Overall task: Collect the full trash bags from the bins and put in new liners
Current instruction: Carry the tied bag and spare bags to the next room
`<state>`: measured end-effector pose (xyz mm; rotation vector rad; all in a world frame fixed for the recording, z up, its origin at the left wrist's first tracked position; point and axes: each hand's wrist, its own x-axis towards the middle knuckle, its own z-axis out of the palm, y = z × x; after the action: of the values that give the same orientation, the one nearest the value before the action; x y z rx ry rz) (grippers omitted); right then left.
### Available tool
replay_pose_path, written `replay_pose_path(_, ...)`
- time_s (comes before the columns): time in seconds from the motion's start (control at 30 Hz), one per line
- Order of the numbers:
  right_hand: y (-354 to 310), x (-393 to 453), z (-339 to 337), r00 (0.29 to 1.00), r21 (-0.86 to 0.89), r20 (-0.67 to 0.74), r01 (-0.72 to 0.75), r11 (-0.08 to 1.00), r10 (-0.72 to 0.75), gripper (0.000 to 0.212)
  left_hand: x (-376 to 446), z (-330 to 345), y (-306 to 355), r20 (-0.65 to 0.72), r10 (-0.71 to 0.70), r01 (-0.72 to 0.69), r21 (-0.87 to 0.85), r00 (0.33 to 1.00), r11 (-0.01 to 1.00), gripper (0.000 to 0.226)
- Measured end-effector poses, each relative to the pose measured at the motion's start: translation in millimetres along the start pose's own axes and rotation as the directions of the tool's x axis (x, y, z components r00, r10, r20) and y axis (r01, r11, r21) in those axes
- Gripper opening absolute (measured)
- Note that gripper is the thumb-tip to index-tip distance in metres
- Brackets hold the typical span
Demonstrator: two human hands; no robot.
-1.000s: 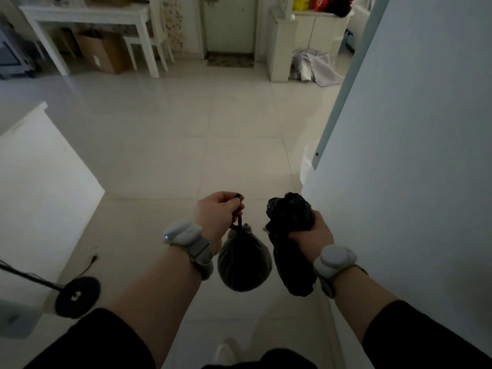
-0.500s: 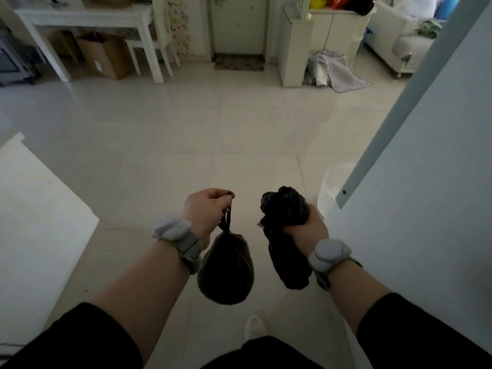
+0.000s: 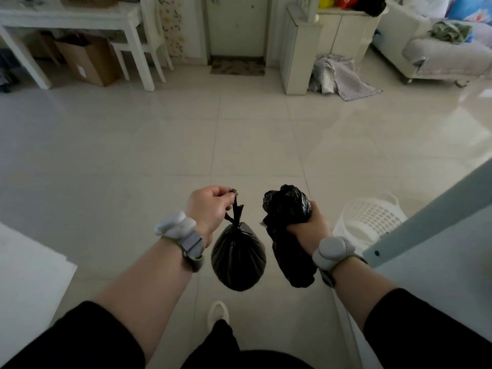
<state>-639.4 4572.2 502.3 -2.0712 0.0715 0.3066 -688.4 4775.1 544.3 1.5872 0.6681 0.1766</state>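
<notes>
Your shoe (image 3: 218,312) peeks out, half hidden by your dark clothes. Your left hand (image 3: 210,209) pinches the knot of a tied black bag (image 3: 238,258) that hangs in the air. Your right hand (image 3: 308,229) squeezes a crumpled black bag (image 3: 288,209), fingers wrapped tight. A white basket (image 3: 370,219) sits partly behind the panel (image 3: 426,209). Far off, cloth (image 3: 343,78) lies on the floor.

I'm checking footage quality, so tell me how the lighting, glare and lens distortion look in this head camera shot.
Head view: dim overall, brighter toward the upper right, where the tiled floor shows window glare. Wide-angle bending curves the white table and door edge. The tied bag in the left hand and the crumpled bag in the right hand read nearly featureless black.
</notes>
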Motion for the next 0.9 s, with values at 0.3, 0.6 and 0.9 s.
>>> replay_pose_path(0.3, -70, 160, 43, 0.991, 0.073, -0.085, -0.095, 0.993, 0.102, 0.045, 187, 16, 71, 0.115, -0.018, 0.010, 0.066, 0.993, 0.998, 0.009)
replay_pose_path(0.6, -125, 351, 58, 0.997, 0.085, -0.046, -0.051, 0.995, 0.056, 0.045, 378, 62, 126, 0.100, -0.003, -0.006, 0.090, 0.995, 0.996, 0.020)
replay_pose_path(0.9, -193, 553, 53, 0.999, 0.056, 0.019, -0.036, 0.998, 0.035, 0.049, 552, 107, 192, 0.009, -0.030, 0.030, 0.020, 0.999, 0.999, 0.016)
